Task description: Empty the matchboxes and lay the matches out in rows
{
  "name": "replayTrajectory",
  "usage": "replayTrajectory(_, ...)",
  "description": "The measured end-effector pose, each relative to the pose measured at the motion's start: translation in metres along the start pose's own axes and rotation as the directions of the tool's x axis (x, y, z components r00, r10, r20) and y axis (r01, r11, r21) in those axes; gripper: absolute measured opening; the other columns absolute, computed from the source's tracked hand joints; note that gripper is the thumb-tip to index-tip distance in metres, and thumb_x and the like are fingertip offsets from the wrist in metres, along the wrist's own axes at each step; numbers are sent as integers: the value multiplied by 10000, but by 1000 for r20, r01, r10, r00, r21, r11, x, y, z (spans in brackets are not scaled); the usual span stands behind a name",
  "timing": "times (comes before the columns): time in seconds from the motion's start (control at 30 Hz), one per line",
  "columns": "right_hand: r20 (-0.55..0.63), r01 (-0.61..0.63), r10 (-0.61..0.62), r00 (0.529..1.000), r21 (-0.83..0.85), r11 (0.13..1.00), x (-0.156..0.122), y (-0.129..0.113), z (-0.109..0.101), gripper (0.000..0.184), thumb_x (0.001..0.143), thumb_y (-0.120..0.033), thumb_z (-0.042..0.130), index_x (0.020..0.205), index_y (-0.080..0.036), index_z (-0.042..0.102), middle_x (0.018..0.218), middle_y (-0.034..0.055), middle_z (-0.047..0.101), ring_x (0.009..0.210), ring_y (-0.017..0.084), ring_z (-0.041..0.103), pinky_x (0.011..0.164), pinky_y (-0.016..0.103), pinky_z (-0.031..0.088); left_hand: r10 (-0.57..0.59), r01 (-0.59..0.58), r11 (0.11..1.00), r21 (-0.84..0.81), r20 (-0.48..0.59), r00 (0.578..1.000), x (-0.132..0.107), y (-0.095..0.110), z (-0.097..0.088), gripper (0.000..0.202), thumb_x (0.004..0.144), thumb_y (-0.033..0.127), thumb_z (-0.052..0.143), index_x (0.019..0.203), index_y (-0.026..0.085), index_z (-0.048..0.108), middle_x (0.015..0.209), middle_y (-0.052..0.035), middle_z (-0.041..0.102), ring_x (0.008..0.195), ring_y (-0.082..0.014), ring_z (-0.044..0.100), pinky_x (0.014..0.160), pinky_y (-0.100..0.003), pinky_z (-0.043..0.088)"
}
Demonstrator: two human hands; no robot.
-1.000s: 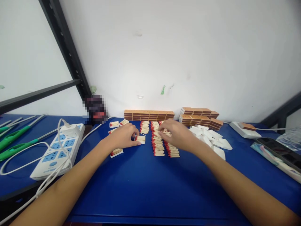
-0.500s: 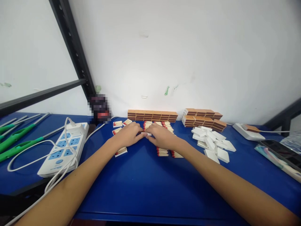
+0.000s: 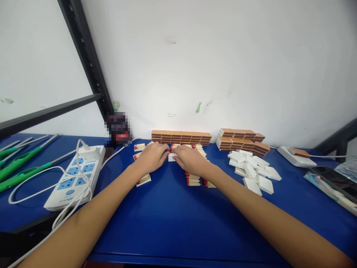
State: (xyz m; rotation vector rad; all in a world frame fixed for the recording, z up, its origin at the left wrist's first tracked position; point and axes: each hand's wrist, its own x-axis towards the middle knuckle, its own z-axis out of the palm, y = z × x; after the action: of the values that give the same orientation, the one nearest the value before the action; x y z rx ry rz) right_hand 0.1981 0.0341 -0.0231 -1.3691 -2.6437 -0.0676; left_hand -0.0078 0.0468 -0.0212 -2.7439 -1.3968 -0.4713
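A small white matchbox tray (image 3: 172, 158) shows between my two hands, tilted so that a plain white face points toward me. My right hand (image 3: 188, 159) grips it from the right, thumb in front and fingers curled behind. My left hand (image 3: 153, 157) is at its left edge with thumb and fingers drawn together; what lies between those fingertips is hidden. Rows of red-tipped matches (image 3: 193, 180) lie under and around my right hand. Trays filled with matches (image 3: 139, 147) stand in a group by my left hand, partly covered by it.
Stacked brown matchbox sleeves (image 3: 181, 137) line the wall, with another stack (image 3: 241, 142) to the right. White trays (image 3: 250, 169) lie heaped before it. A power strip (image 3: 75, 175) with loose cables and green-handled tools (image 3: 25, 173) occupy the left; a phone (image 3: 334, 182) lies at right.
My left thumb has drawn back a little to the left, off the tray's front. More of the tray's white face now shows beside my right thumb.
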Motion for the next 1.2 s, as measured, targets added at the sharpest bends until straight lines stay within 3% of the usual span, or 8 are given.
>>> replayTrajectory(0.27, -24, -42, 39, 999, -148, 988, 3, -2, -2, 250, 1095, -253, 451, 1215, -156, 647, 1263, 177, 645, 1173, 309, 655, 862, 358, 516, -66, 67, 995, 72, -17, 998, 2, 0, 7, 234, 922, 149, 548, 1046, 177, 744, 1040, -123, 759, 1029, -306, 673, 896, -420, 524)
replayTrajectory(0.43, -36, -42, 38, 999, -141, 989, 2, 0, -4, 228, 1076, -241, 495, 1253, -164, 617, 1256, 167, 658, 1175, 315, 652, 865, 371, 513, -79, 78, 994, 76, 19, 997, 3, -3, 11, 250, 937, 171, 562, 1031, 174, 793, 1044, -142, 757, 1081, -325, 666, 925, -433, 523)
replayTrajectory(0.63, -42, -5, 0, 999, -111, 994, 0, 5, -1, 256, 1050, -292, 588, 1264, -152, 601, 1269, 168, 662, 1184, 313, 647, 893, 385, 520, -51, 51, 998, 48, -6, 999, 7, -7, 19, 260, 987, 228, 562, 1112, 175, 784, 1057, -130, 729, 1018, -299, 660, 937, -431, 512)
replayTrajectory(1.0, -40, -24, 19, 999, -135, 991, 1, 6, -3, 170, 1065, -291, 555, 1164, -171, 626, 1214, 152, 676, 1159, 295, 647, 879, 359, 510, -43, 43, 999, -2, -11, 999, 14, -10, 23, 176, 942, 111, 556, 908, 179, 714, 981, -104, 702, 964, -283, 634, 878, -412, 492)
replayTrajectory(1.2, -38, 24, -30, 999, -135, 991, -1, 9, -3, 315, 987, -352, 708, 1218, -160, 614, 1234, 141, 657, 1169, 290, 633, 885, 366, 526, -50, 49, 999, -15, -28, 998, 14, -8, 23, 166, 989, 143, 534, 934, 182, 686, 975, -107, 727, 972, -295, 625, 874, -421, 482)
